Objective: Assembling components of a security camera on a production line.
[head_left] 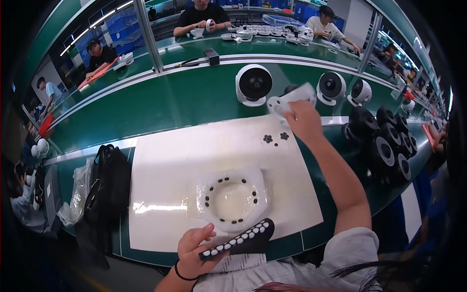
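My right hand (pixel 305 121) reaches to the far side of the white mat (pixel 165 190) and grips a white plastic part (pixel 279 108) with small dark holes, somewhat smeared by motion. Low in the view, my left hand (pixel 193 248) holds one end of a black strip (pixel 262 234) dotted with a row of white round pads. Between the hands, a whitish ring-shaped block (pixel 259 187) lies on the mat, several small black dots spaced around its round opening. Two black flower-shaped pieces (pixel 268 139) and a tiny black dot (pixel 276 144) lie below the right hand.
White round devices with black faces (pixel 254 83) stand along the green bench (pixel 194 97). Black round parts (pixel 384 146) are piled at right. A black bag (pixel 109 180) and clear plastic (pixel 78 194) lie left. Beyond a metal-framed divider, people (pixel 202 19) work among white parts.
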Tool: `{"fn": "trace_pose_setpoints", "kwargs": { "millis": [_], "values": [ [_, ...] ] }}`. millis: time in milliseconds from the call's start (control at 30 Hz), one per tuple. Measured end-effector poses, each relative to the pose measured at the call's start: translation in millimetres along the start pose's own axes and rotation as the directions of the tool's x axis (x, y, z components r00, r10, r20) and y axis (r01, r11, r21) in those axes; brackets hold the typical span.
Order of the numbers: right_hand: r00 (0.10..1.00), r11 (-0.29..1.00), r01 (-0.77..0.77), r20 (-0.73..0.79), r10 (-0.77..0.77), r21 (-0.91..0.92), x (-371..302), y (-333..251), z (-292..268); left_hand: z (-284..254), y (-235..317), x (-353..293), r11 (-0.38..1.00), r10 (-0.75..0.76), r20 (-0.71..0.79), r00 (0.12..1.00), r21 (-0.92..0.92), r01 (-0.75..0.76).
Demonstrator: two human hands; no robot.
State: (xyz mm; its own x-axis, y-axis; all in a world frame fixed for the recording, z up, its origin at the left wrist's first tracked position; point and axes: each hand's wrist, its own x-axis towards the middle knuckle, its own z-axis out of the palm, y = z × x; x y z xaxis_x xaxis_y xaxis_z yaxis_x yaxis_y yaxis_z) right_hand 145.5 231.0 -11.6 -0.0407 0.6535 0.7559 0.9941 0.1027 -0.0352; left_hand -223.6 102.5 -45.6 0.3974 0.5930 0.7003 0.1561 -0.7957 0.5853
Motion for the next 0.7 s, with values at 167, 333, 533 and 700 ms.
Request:
{"fn": "trace_pose_setpoints", "kwargs": {
  "millis": [167, 333, 533, 700],
  "values": [
    [0.982, 0.911, -0.034, 0.155, 0.107, -0.412, -8, 61, 87, -12, -12, -6, 0.998, -0.058, 0.103, 0.993, 0.022, 0.056],
    [0.904, 0.979, -0.197, 0.376, 0.204, -0.056, -12, 74, 84, -24, -28, -19, 0.980, -0.196, 0.123, 0.973, -0.006, 0.198],
    [0.802, 0.772, -0.552, 0.052, 0.595, -0.317, -25, 184, 65, -12, -25, -20, 0.775, -0.553, 0.104, 0.827, -0.299, 0.556],
    [0.641, 0.601, -0.629, 0.109, 0.760, -0.493, -25, 226, 86, -17, -34, -25, 0.779, -0.566, 0.086, 0.820, -0.269, 0.566]
  ]
}}
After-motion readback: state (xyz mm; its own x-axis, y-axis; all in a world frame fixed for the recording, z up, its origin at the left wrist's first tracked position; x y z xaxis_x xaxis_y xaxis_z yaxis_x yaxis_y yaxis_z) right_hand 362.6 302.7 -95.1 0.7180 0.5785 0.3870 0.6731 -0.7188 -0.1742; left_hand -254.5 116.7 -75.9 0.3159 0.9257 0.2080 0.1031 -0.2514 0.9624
